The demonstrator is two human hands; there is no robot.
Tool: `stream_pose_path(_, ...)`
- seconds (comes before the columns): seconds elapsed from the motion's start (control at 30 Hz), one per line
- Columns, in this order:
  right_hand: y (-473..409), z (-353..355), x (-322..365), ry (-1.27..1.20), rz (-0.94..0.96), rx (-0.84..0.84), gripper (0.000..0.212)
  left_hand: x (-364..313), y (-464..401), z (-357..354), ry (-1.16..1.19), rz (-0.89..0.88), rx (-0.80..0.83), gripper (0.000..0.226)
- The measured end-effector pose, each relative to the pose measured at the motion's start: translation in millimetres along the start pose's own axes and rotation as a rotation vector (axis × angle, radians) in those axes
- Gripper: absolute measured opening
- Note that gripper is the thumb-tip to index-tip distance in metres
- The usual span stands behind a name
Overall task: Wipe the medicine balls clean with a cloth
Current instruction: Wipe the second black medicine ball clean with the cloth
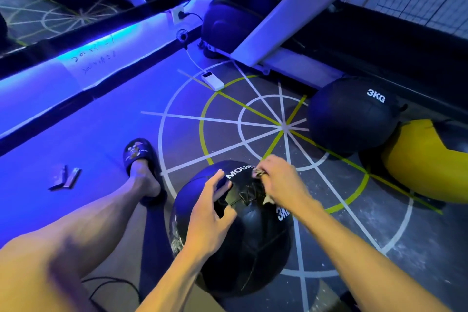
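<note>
- Floor (pixel 354 223): dark rubber matting, scuffed with pale specks, painted with white and yellow-green rings and spokes; its left part is washed in blue light.
- Black medicine ball (pixel 235 240) marked "MOUNT" and "3K" sits on the floor near the bottom edge, between the person's legs.
- Left hand (pixel 210 213) rests spread over the ball's top, fingers slack, gripping nothing.
- Right hand (pixel 278 180) bunches a small cloth (pixel 267 200) against the ball's upper right.
- Second black ball (pixel 352 116), "3KG", lies toward the right edge, touching a yellow ball (pixel 417 159).
- White power bank (pixel 212 81) lies near the wall base.
- Slippered foot (pixel 141 159) on the blue-lit floor.
</note>
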State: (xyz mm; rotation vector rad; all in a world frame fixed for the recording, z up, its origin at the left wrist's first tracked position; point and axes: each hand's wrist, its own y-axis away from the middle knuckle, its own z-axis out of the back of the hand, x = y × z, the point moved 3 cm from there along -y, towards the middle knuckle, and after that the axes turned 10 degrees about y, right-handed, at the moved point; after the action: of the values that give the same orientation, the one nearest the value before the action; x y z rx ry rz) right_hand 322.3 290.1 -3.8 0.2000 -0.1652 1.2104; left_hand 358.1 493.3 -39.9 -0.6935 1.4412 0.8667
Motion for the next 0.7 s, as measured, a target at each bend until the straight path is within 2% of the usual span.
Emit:
stream_pose_path(0.07,-2.5,0.2,-12.1,-0.051,-0.134,-0.018,0.018,-0.6,1.0,-2.3,-0.022,-0.005,-0.006,0.083)
stream_pose_path(0.1,2.2,0.7,-5.0,-0.110,-0.135,-0.022,0.018,0.1,0.5,-1.5,-0.031,-0.006,-0.011,0.083)
stream_pose_path(0.2,31.6,-1.8,33.6,-0.251,0.068,0.016,0.018,3.2,-2.8,4.7,-0.029,0.000,-0.033,0.084)
stream_pose_path(0.3,38.8,-0.2,41.1,-0.130,0.240,0.050,0.018,1.4,-2.4,5.3,-0.008,0.011,-0.010,0.084)
stream_pose_path(0.43,2.3,-0.6,1.2,0.008,-0.023,-0.007,0.024,-3.0,-2.0,-5.0,-0.037,0.011,0.019,0.085)
stream_pose_path(0.5,2.3,-0.1,12.1,0.029,-0.044,0.007,0.022,-3.2,-1.9,-5.0,-0.054,0.000,0.024,0.086)
stream_pose_path(0.63,40.9,-1.0,60.9,-0.064,0.264,0.075,0.014,1.1,-2.2,1.6,-0.025,-0.004,0.025,0.085)
stream_pose_path(0.7,36.5,1.2,44.9,-0.060,0.249,0.063,0.016,-2.6,-1.5,1.2,-0.022,-0.001,0.051,0.083)
